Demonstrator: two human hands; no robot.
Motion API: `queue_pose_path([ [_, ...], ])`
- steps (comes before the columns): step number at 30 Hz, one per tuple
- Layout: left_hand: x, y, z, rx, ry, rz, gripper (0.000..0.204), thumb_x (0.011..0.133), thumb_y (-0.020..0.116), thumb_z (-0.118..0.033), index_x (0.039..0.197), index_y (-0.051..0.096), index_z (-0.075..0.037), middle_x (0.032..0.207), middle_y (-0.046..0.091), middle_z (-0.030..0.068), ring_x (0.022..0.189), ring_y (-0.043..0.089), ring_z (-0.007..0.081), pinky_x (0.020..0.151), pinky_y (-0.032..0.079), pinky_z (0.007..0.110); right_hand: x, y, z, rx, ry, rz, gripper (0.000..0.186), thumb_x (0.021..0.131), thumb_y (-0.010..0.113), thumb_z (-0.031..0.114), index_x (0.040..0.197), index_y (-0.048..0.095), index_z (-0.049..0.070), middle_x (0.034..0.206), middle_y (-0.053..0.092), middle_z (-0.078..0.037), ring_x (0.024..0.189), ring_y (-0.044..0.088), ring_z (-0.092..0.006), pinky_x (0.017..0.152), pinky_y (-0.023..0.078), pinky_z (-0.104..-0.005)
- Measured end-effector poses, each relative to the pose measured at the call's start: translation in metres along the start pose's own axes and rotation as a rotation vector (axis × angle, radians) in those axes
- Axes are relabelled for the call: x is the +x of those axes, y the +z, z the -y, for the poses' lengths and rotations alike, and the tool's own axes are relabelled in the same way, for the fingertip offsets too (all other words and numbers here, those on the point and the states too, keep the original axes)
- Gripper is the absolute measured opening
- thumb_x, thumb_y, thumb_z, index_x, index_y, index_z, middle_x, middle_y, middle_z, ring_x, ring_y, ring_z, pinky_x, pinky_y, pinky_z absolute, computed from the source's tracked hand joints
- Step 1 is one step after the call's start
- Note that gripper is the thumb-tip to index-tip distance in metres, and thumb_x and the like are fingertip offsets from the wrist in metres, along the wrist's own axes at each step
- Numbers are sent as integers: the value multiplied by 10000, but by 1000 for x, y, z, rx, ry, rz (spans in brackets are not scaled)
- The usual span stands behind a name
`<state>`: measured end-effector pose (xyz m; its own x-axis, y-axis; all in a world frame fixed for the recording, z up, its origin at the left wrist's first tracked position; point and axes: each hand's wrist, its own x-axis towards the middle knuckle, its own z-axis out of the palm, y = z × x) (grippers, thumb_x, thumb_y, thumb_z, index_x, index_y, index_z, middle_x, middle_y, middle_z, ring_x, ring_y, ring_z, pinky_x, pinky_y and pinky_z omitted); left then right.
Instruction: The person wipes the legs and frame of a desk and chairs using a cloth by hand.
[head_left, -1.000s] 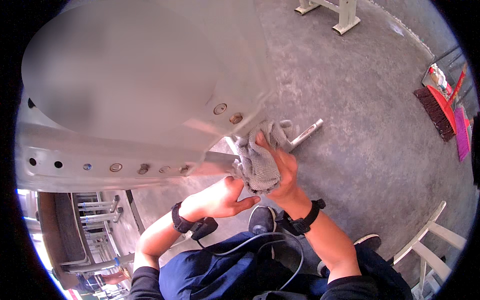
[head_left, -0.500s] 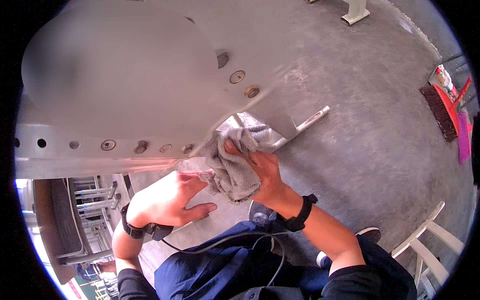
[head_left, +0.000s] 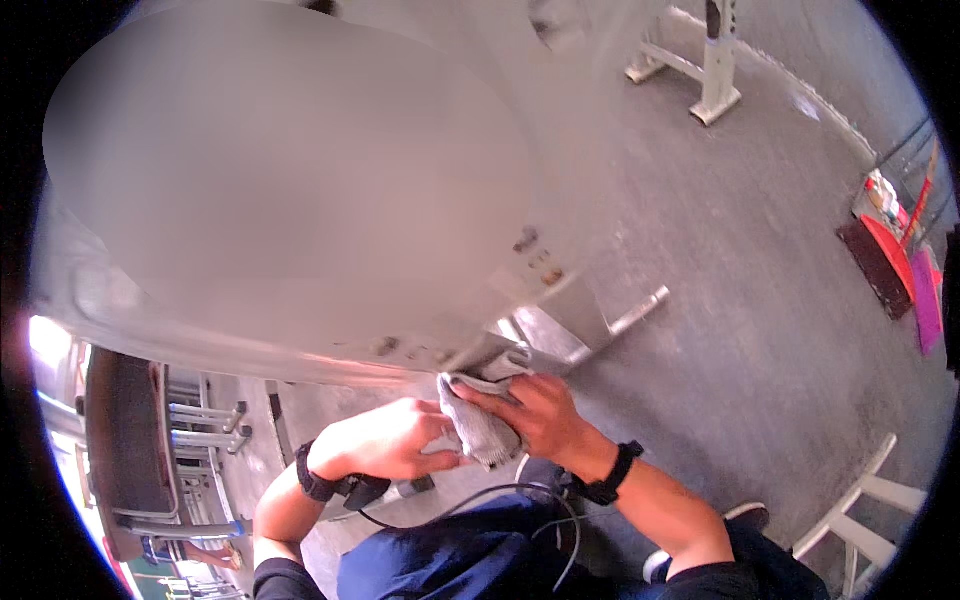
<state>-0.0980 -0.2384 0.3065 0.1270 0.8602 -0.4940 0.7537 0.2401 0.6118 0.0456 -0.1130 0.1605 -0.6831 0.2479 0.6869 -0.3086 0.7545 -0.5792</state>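
Grey rag (head_left: 487,425), kinda bunched up and limp, is sitting right at the underside of the big pale metal body (head_left: 300,200), just below the row of round fasteners (head_left: 535,258) near its lower edge. Both hands are on it. The right hand (head_left: 535,415) is on top with its fingers curled over the cloth, pressing it up toward the metal bracket (head_left: 560,325) that sticks out there, so the rag lies up and ahead of that hand, basically touching the bracket's lower lip. The left hand (head_left: 385,440) comes in from the side, fingers pressed together against the hanging end of the rag, more steadying it than gripping as far as I can tell. Right hand looks like the nearer one to the metal, left one is a bit lower and back. The bracket's long axis runs out to the right, ending in a thin rod (head_left: 640,308). Room-wise, it's tight above because of the overhang, but there's plenty of grey concrete floor (head_left: 760,380) out to the right. A white stand (head_left: 700,75) sits well apart at the far side, a red dustpan (head_left: 885,250) is way off by the edge, and metal racks (head_left: 195,440) are down on the left.
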Motion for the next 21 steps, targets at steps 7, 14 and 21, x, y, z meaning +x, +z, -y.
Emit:
queue_pose_path([
  [7,-27,-27,-57,97,295,-190,230,792,704,-102,972,645,29,926,633,203,860,599,407,748,506,436,52,-26,26,146,-212,-388,544,753,614,156,1297,629,158,775,544,-43,650,595,-198,578,527,-336],
  [14,-50,-55,-108,230,190,-481,262,708,691,-42,962,673,15,839,659,186,779,619,399,744,498,411,112,-95,65,271,-58,-247,615,719,743,172,1289,590,-3,880,642,-156,714,665,-272,635,540,-340],
  [21,-34,-51,-146,630,434,-1100,244,616,674,-43,850,679,28,742,666,154,615,640,350,601,516,357,145,-122,70,149,-239,-402,778,698,671,151,1441,454,77,775,475,-94,675,581,-276,591,505,-388],
])
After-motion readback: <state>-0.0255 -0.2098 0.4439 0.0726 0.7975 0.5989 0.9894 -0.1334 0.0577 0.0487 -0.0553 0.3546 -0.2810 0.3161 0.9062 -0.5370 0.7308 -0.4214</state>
